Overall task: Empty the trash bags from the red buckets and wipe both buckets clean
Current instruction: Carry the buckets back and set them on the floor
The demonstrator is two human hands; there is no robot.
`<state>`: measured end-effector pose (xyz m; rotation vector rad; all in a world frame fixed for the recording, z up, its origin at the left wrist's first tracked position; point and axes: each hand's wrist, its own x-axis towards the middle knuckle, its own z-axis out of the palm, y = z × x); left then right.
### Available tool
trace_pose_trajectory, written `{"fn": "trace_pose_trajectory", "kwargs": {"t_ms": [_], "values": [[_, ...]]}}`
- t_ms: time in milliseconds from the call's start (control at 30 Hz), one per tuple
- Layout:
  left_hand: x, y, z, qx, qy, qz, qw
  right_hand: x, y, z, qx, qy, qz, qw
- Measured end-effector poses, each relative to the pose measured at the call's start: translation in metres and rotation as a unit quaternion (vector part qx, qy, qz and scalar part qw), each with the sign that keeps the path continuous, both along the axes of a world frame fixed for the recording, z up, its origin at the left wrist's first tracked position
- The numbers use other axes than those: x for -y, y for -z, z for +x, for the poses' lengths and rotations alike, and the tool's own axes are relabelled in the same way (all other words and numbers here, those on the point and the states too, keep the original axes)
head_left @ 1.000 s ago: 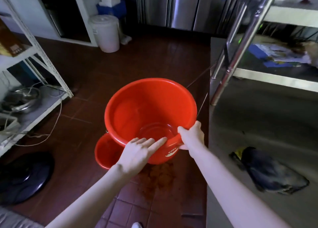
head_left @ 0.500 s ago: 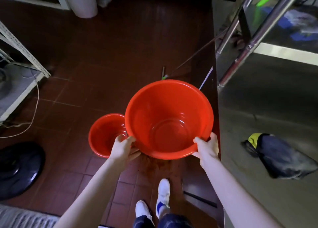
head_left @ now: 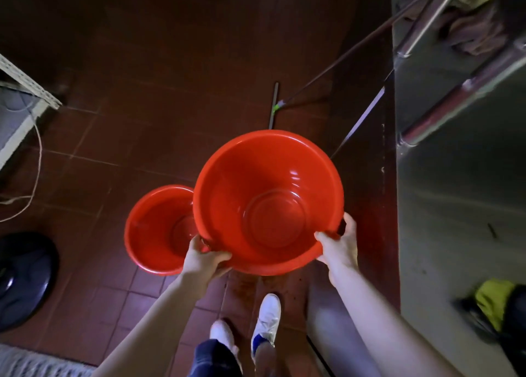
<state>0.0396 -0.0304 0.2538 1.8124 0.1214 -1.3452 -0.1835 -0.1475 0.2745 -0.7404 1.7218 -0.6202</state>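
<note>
Fingers [head_left: 220,256] of left hand [head_left: 203,258] and right hand [head_left: 340,248] grip opposite rim sides of the raised red bucket [head_left: 267,177], so it hangs level; second red bucket [head_left: 156,228] stands beside it.

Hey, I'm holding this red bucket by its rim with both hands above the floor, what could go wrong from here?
The left hand and right hand grip only the near rim of the held bucket, so its far side may dip or slip. The second bucket stands on the floor just to its left; lowering carelessly could knock it. A long-handled floor tool rests on the tiles just ahead, a possible trip hazard.
</note>
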Motion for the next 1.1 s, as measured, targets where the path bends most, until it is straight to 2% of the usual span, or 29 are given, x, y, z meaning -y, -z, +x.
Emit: {"fn": "trace_pose_trajectory", "kwargs": {"t_ms": [133,267,633,833,933,1000,1100], "values": [[0.032,0.067,0.008,-0.007,0.019,0.019,1.000,0.036,0.071,0.003,0.005,0.018,0.020,1.000],[0.061,0.139,0.016,0.027,0.052,0.045,0.997,0.067,0.155,0.010,-0.012,0.026,0.036,0.999],[0.111,0.331,0.033,0.096,0.094,0.061,0.989,0.125,0.351,0.020,-0.028,-0.015,0.069,0.997],[0.134,0.386,0.033,0.162,0.142,0.052,0.975,0.137,0.409,0.015,-0.010,0.020,0.091,0.996],[0.138,0.397,0.029,0.220,0.201,0.057,0.953,0.142,0.424,0.012,-0.018,0.028,0.088,0.996],[0.139,0.400,0.027,0.251,0.232,0.049,0.939,0.146,0.427,0.008,-0.049,0.000,0.076,0.996],[0.138,0.396,0.025,0.286,0.287,0.045,0.913,0.145,0.422,0.001,-0.126,-0.109,0.066,0.984]]}}
